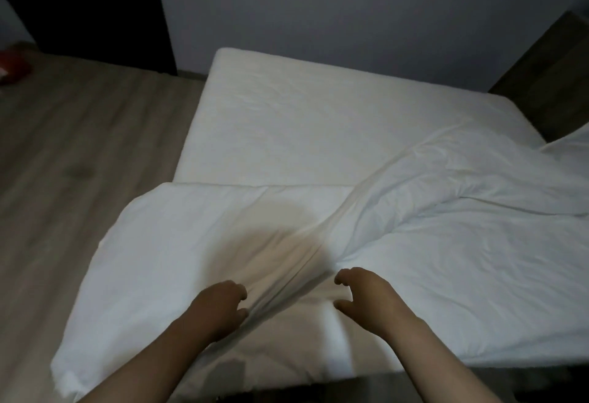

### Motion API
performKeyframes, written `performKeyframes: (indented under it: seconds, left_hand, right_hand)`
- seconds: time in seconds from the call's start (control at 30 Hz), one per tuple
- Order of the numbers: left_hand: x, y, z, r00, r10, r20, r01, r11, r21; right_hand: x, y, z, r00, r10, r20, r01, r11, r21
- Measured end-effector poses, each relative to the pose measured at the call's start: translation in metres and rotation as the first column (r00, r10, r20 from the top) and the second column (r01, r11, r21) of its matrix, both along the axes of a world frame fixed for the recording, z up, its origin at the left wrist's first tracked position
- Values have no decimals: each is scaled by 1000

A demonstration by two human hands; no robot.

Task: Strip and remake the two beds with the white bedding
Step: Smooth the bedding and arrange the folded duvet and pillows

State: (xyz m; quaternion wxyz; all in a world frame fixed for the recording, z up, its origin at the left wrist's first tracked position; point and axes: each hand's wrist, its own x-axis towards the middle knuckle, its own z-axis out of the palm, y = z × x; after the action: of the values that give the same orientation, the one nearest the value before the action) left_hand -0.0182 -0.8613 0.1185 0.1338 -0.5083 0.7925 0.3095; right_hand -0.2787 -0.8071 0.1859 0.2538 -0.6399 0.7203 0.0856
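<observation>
One small red object (14, 64), too blurred to be identified, is seen far to the left of the mattress (302, 109), on the wooden floor (79, 147) that runs along the mattress's left side. One dark upright panel (86, 4) is set behind the floor, left of the mattress's far corner, and a pale wall (350, 4) is seen behind the mattress.

One mattress is counted, covered in white and lightly creased. The white bedding (478, 243) is spread over the mattress's near part, with one corner hung down over the near left edge. It is drawn into a long ridge of folds that runs diagonally toward the mattress's far right.

Two hands are held over the near end of that ridge. By the left hand (220, 307) the ridge is pinched between curled fingers (240, 294) and thumb. The right hand (363, 297) is placed just right of the ridge with its fingers (342, 276) curled and kept apart from the thumb. Whether any cloth is gripped by it cannot be told.

One wooden headboard (548, 77) is seen at the mattress's far right corner.
</observation>
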Motion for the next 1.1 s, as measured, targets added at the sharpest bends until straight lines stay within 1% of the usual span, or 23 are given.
performKeyframes:
  seconds: [0.13, 0.23, 0.37, 0.5, 0.6, 0.8, 0.93, 1.1]
  left_hand:
    - [-13, 1, -3, 995, 101, 4, -101, 995, 8]
    - [-28, 7, -6, 979, 202, 43, -203, 979, 20]
    - [-55, 21, -10, 947, 310, 85, -314, 949, 31]
    - [-81, 32, -16, 898, 431, 89, -433, 902, -1]
    - [-98, 39, -23, 864, 496, 82, -496, 868, -26]
    - [-121, 35, -45, 823, 564, 72, -562, 826, -47]
    - [-131, 20, -64, 830, 553, 78, -548, 833, -77]
    - [-136, 0, -96, 830, 555, 58, -550, 831, -82]
  right_hand:
    - [-24, -26, -11, 993, 119, -10, -119, 993, 25]
    - [-43, -45, -19, 981, 195, -6, -195, 980, 38]
    - [-69, -68, -30, 951, 310, 8, -309, 949, 60]
    - [-93, -92, -45, 907, 422, 14, -421, 904, 74]
    - [-106, -107, -60, 888, 458, 32, -459, 886, 61]
    - [-124, -134, -90, 828, 560, 17, -560, 827, 48]
    - [-123, -150, -112, 786, 615, -58, -614, 788, 29]
    - [-117, -178, -143, 774, 631, -49, -631, 776, 24]
